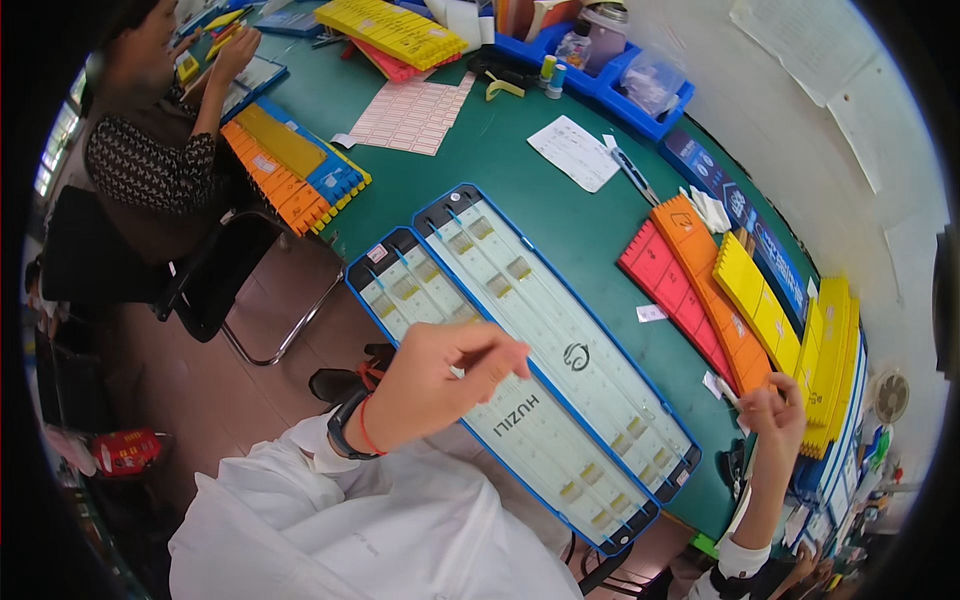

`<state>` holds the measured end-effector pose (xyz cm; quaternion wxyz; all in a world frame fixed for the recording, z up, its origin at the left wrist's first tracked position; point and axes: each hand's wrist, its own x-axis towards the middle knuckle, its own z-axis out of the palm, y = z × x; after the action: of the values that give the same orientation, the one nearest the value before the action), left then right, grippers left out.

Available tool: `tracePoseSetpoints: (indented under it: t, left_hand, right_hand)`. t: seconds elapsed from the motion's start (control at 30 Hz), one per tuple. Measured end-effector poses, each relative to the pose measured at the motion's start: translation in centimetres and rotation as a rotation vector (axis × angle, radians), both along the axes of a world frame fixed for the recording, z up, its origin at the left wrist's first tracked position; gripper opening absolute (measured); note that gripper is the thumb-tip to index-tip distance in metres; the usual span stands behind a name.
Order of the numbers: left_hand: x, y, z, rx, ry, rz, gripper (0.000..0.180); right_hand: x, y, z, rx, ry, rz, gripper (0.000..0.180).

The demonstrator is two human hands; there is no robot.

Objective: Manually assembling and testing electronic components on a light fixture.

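White trays point(530, 360) ran diagonally under our left hand point(440, 375), which pinched a thin strip; our right hand point(772, 408), curled beside them, grip unclear

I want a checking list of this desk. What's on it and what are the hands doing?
Surface: green table, mostly covered.
Job's things: two long white trays with blue rims lie side by side; left hand rests over the nearer tray, fingers curled.
Clutter: red, orange and yellow slotted racks, pink label sheet, paper note, blue bins.
Hands: right hand raised by the yellow racks, pinching something small, unclear what.
Cables: nothing seen.
Surroundings: another person seated at the far left, black chair.
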<state>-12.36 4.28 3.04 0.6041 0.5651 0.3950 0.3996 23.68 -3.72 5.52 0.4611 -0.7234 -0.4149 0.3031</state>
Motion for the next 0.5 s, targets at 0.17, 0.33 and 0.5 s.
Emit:
tracePoseSetpoints:
  t: [0.17, 0.33, 0.5]
  left_hand:
    - [1.4, 0.0, 0.0, 0.061, 0.254, -0.32, 0.026]
    - [3.1, -0.6, -0.9, 0.073, 0.074, -0.389, 0.024]
    - [1.7, 1.0, -0.4, 0.049, 0.15, -0.559, 0.015]
  right_hand:
    - [-4.9, 1.5, 0.1, -0.129, -1.117, 0.137, 0.021]
    - [-16.6, 1.5, 4.6, -0.141, -0.4, 0.73, 0.041]
    - [-15.8, 3.2, 3.6, -0.08, -0.449, 0.723, 0.032]
